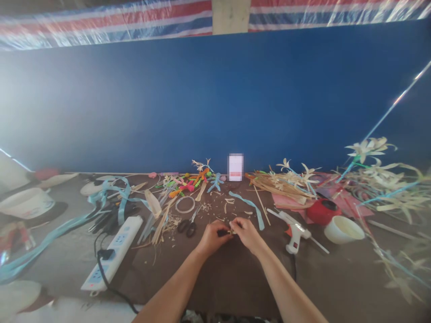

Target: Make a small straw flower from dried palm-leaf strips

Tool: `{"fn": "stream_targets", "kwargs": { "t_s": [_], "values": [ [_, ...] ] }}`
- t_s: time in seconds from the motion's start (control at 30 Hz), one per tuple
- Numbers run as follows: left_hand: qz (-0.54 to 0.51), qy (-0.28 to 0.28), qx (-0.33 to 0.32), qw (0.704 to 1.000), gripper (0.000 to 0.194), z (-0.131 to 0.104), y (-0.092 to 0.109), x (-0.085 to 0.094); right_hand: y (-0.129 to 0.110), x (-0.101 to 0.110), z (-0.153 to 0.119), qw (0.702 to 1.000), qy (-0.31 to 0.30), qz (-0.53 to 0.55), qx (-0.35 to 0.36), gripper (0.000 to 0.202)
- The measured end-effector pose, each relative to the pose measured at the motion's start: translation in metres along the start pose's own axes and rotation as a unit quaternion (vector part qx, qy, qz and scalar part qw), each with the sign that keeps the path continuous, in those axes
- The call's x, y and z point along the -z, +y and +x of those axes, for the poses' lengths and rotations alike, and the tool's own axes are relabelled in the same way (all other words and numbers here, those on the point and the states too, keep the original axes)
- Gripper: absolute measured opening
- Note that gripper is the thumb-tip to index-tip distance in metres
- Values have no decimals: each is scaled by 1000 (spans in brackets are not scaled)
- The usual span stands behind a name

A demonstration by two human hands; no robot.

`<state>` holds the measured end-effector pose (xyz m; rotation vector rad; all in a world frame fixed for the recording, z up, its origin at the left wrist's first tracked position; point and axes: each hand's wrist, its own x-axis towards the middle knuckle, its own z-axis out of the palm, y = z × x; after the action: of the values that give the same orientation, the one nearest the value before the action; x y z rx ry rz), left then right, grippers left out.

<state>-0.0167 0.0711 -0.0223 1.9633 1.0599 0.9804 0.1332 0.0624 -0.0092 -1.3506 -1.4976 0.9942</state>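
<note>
Above the dark table top my left hand and my right hand meet at the fingertips. Between them is a small yellowish strip, pinched by both; its exact kind is too small to tell, and the fingers cover most of it. Black-handled scissors lie just left of my left hand, beside pale straw-like scraps. A light blue ribbon strip lies beyond my right hand.
A white glue gun lies to the right, near a white cup and red container. On the left is a power strip with a plugged cable. Pale husk flowers rise at right. A blue panel stands behind.
</note>
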Motion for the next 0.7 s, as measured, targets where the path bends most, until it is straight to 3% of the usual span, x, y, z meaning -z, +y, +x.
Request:
{"fn": "stream_targets", "kwargs": {
  "t_s": [0.47,0.63,0.7],
  "values": [
    [-3,3,21,1000,16,-3,2,-1,4,1,4,997,-10,57,-57,39],
    [-15,13,36,999,16,-3,1,0,5,2,-5,967,14,201,-154,40],
    [-17,12,38,999,15,-3,1,0,4,1,-10,963,1,221,-156,36]
  ]
}}
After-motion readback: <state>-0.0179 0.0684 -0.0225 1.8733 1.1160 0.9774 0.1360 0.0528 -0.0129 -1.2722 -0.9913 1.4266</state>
